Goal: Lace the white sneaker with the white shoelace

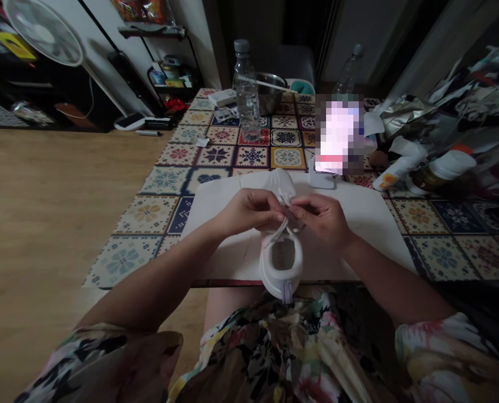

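Note:
A white sneaker (269, 274) lies on a white sheet (358, 224), its toe pointing away from me and its heel at the table's front edge. Over the lacing area both my hands meet. My left hand (253, 211) pinches a white shoelace (281, 228) between thumb and fingers. Close beside it, my right hand (322, 215) has its thumb and forefinger pressed together on the lace too. The laces cross in front of the shoe's opening. My fingers partly cover the tongue and upper lacing.
Beyond the sheet stand a clear plastic bottle (248, 106), a metal bowl (270, 92) and a blurred-out lit screen (337, 137) on a stand. Bottles, including a white-capped one (453, 162), crowd the right side. A white fan (43, 31) is at the far left.

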Demonstrator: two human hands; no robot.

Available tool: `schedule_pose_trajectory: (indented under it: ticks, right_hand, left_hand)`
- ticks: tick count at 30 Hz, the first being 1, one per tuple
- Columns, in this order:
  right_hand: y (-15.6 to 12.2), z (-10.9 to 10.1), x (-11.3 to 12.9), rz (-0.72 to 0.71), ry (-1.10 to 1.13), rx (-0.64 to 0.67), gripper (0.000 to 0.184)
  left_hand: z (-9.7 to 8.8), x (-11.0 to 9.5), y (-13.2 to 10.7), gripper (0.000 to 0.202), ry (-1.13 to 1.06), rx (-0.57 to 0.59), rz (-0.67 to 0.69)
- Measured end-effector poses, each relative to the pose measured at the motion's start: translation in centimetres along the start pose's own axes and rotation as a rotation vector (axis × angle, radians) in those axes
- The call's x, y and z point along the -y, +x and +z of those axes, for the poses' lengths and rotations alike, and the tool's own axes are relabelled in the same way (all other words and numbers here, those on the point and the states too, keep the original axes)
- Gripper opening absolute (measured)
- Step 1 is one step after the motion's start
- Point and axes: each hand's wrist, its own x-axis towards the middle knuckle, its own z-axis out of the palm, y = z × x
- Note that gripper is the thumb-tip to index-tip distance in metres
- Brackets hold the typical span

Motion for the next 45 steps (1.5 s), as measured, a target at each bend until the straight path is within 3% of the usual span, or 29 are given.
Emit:
schedule_pose_trajectory:
  ticks: [4, 10, 13, 17, 25, 31, 37, 45]
  right_hand:
    - [-0.2, -0.1, 0.0, -0.185, -0.190, -0.019, 0.010]
    - [-0.1, -0.3, -0.5, -0.228, -0.308, -0.088, 0.010]
    - [-0.1, -0.2, -0.2, -0.302, -0.379, -0.065, 0.006]
    - [-0.1, -0.1, 0.3, -0.376, -0.405, 0.017, 0.008]
    - [-0.3, -0.3, -0.1, -0.289, -0.364, 0.115, 0.016]
    - [-0.2, -0.3, -0.1, -0.307, -0.401, 0.162, 0.022]
    - [-0.3, -0.2, 0.3, -0.268, -0.472, 0.179, 0.028]
    - [-0.2, -0.1, 0.8, -0.232, -0.232, 0.057, 0.037]
  left_hand:
    - [0.8, 0.6, 0.4, 0.043, -0.068, -0.076, 0.000]
    - [1.3, 1.5, 0.5, 0.053, -0.103, -0.196, 0.041]
    - [1.3, 1.5, 0.6, 0.061, -0.124, -0.220, 0.039]
    - [1.4, 1.8, 0.6, 0.056, -0.126, -0.255, 0.079]
    - [1.2, 2.4, 0.4, 0.047, -0.099, -0.164, 0.147]
    - [1.2, 1.8, 0.1, 0.039, -0.127, -0.099, 0.082]
    - [1.3, 2.1, 0.2, 0.036, -0.134, -0.169, 0.052]
    - [1.5, 1.3, 0.2, 0.040, -0.069, -0.209, 0.015]
